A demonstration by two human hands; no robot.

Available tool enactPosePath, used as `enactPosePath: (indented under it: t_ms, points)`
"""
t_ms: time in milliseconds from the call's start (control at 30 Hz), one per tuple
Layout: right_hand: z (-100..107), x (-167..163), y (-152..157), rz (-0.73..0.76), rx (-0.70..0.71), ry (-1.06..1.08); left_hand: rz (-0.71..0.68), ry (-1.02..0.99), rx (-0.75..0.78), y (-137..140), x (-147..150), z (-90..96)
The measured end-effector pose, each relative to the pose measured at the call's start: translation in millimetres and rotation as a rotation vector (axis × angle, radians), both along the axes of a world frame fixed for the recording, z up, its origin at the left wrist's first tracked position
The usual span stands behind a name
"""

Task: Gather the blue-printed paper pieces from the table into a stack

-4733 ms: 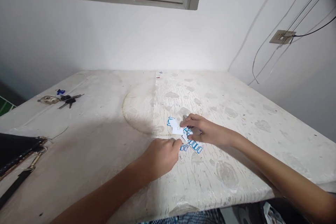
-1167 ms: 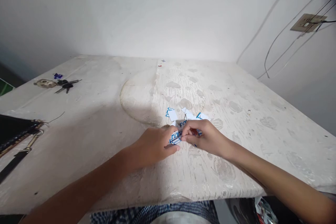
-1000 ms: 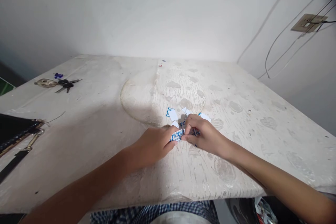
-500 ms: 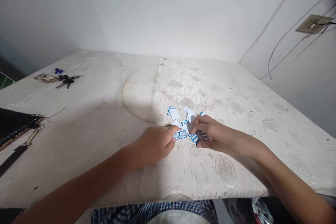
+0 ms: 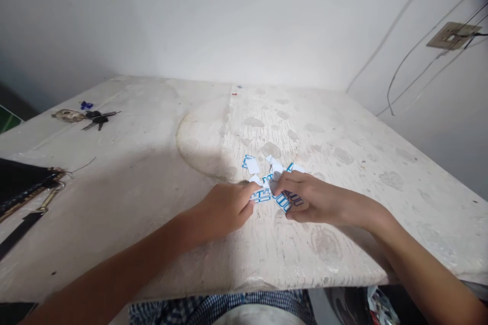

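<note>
Torn-looking white card pieces with blue outlined print lie in a small heap near the middle of the table. My left hand point(image 5: 227, 206) pinches a blue-printed card piece point(image 5: 261, 195) at the heap's left side, thumb and fingers closed on its edge. From the right, my right hand point(image 5: 318, 197) closes over other blue-printed card pieces point(image 5: 281, 203), its fingertips pressed together beside the left piece. Just beyond the fingers are a plain white card piece point(image 5: 252, 165) and another white piece point(image 5: 276, 166). Both palms hide part of the heap.
Keys point(image 5: 98, 118) with a blue charm point(image 5: 86, 105) lie on the table point(image 5: 160, 259) at the left. A black bag point(image 5: 23, 183) with a strap sits at the left edge. Tiny scraps point(image 5: 239, 87) lie near the wall. Wires hang by a wall socket point(image 5: 453, 35).
My right hand has shifted slightly toward me, uncovering more of a card piece behind its knuckles. My left hand keeps its pinch. The view has tilted slightly.
</note>
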State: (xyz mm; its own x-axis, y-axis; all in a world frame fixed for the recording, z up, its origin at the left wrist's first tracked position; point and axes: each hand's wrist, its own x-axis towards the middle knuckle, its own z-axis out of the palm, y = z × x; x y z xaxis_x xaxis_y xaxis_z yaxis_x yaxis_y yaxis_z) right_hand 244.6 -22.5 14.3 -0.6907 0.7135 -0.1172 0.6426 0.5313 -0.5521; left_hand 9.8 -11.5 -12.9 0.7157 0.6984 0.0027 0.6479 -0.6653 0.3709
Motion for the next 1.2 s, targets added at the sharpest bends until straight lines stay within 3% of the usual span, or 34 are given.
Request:
enactPosePath:
  t_ms: [400, 633, 767, 1000, 1200]
  points:
    - [1.1, -4.9, 4.7, 0.051, 0.133, 0.018, 0.005, 0.036, -0.01, 0.6, 1.1, 1.4]
    - [12.3, -1.8, -1.2, 0.017, 0.121, 0.3, 0.03, 0.022, -0.044, 0.6, 0.8, 1.2]
    - [0.9, -10.7, -0.9, 0.037, 0.258, 0.414, 0.014, 0.022, -0.092, 0.2, -1.3, 5.4]
    - [-29.7, -22.8, 8.6, 0.186, 0.511, 0.21, -0.022, -0.001, -0.132, 0.6, -4.1, 7.0]
    - [-18.7, -19.1, 4.4, 0.094, 0.468, 0.21, -0.013, -0.003, -0.036, 1.0, -1.2, 0.8]
